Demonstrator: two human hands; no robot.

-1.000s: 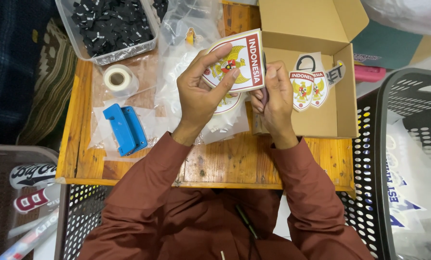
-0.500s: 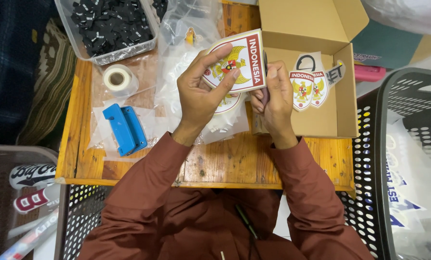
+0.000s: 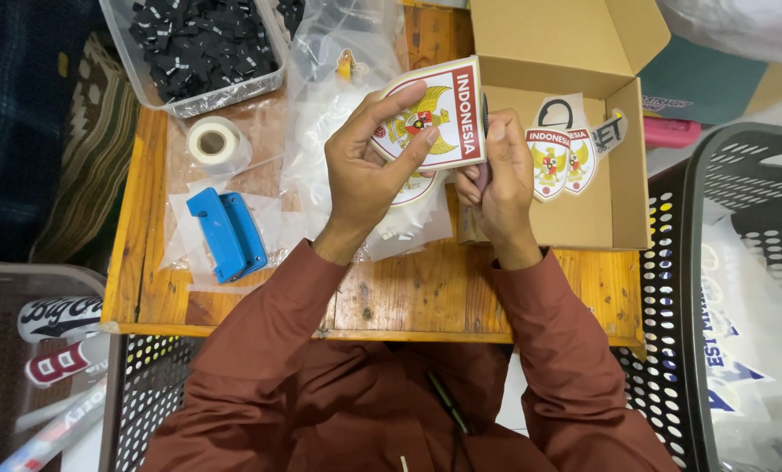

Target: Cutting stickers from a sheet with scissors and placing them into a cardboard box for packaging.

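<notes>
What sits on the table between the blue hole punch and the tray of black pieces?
In the head view, a white tape roll lies between the hole punch and tray.

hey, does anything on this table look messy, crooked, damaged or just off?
Nothing looks damaged or spilled. Both the left hand and right hand hold a red-and-white crest sticker at a slight tilt. Clear plastic bags lie loosely rumpled across the wooden table.

both hands [image 3: 369, 170] holding shield sticker [image 3: 434, 118], open cardboard box [image 3: 583, 52] beside
</notes>
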